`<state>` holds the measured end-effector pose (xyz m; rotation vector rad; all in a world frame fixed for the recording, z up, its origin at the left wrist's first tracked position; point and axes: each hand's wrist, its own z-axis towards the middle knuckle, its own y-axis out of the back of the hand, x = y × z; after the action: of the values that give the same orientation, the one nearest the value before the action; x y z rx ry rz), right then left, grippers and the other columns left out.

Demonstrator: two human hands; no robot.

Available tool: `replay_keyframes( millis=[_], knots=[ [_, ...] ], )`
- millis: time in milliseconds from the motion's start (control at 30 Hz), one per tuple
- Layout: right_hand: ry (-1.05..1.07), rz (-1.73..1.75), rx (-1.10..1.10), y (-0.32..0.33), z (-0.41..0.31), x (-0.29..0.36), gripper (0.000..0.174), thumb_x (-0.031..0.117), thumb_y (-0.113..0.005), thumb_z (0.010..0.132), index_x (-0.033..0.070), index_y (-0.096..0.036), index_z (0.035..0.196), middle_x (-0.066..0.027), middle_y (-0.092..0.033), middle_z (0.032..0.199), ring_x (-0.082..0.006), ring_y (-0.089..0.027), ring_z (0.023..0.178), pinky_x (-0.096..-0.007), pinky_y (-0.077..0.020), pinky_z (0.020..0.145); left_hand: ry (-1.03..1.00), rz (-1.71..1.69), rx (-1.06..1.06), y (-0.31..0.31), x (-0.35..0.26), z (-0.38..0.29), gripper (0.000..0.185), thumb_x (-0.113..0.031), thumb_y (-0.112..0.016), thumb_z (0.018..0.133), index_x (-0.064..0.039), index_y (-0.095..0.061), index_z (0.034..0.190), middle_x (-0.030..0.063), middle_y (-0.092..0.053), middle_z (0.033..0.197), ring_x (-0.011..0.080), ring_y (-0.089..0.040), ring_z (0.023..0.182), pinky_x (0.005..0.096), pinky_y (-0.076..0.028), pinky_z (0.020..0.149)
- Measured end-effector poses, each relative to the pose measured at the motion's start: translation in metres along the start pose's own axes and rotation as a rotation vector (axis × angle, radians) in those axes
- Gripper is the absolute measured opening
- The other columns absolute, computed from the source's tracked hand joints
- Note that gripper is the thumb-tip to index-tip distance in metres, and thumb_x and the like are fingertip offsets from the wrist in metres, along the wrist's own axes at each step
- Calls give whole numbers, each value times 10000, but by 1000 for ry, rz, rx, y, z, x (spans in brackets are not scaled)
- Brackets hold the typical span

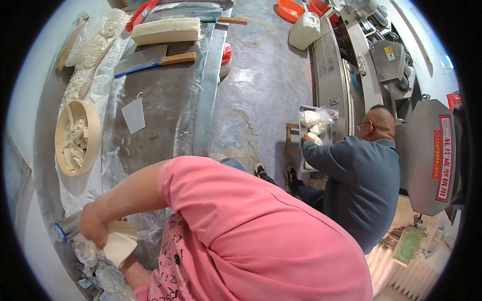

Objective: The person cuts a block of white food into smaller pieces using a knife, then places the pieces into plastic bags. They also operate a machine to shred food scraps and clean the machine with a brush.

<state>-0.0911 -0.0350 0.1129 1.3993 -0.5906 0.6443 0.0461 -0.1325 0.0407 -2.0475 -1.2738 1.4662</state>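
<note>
My right hand grips the upper left side of a stack of pale dough sheets. From below, my left hand meets the stack, which hides its fingers. The sheets are tilted over the near end of the metal worktable. Crumpled clear plastic bags lie just beside and below my hands. Close to my right wrist is a clear container with a blue rim. Farther along the table's wall side stands a round, light wooden tub with dough scraps in it.
A white scraper, a broad wooden-handled knife, a long block of dough sheets and a red brush lie along the table. Behind me, a co-worker reaches into a metal tray of dough lumps beside a rolling machine.
</note>
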Motion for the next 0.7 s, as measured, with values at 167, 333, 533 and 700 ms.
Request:
replay_keyframes(
  millis=[167,333,533,700],
  knots=[
    [-249,103,58,-13,11,-33,500,500,-629,786,68,-708,1026,-128,-688,1013,-298,-665,892,-419,-514,794,103,71,220,-17,11,-22,681,-384,-747,765,-55,-478,1296,127,-552,1268,282,-533,1165,481,-416,995],
    [-313,168,-225,-54,20,-33,507,505,-642,773,68,-694,1024,-205,-669,993,-344,-654,868,-446,-498,794,-40,214,-192,37,17,-47,544,-294,-686,844,-79,-484,1300,104,-578,1223,287,-549,1125,464,-448,938],
    [-392,1646,295,-130,15,-22,547,538,-472,928,81,-568,1212,-71,-605,1163,-223,-586,981,-428,-485,842,-291,37,-406,46,29,-112,427,-196,-609,882,-31,-502,1261,104,-590,1179,247,-594,1062,395,-494,890],
    [-153,1478,461,-128,30,31,497,415,-592,905,52,-519,1237,-53,-620,1047,-133,-607,911,-296,-508,768,-420,11,-446,36,29,-158,388,-168,-659,868,-82,-532,1224,51,-628,1055,179,-632,919,352,-528,786]
  ],
)
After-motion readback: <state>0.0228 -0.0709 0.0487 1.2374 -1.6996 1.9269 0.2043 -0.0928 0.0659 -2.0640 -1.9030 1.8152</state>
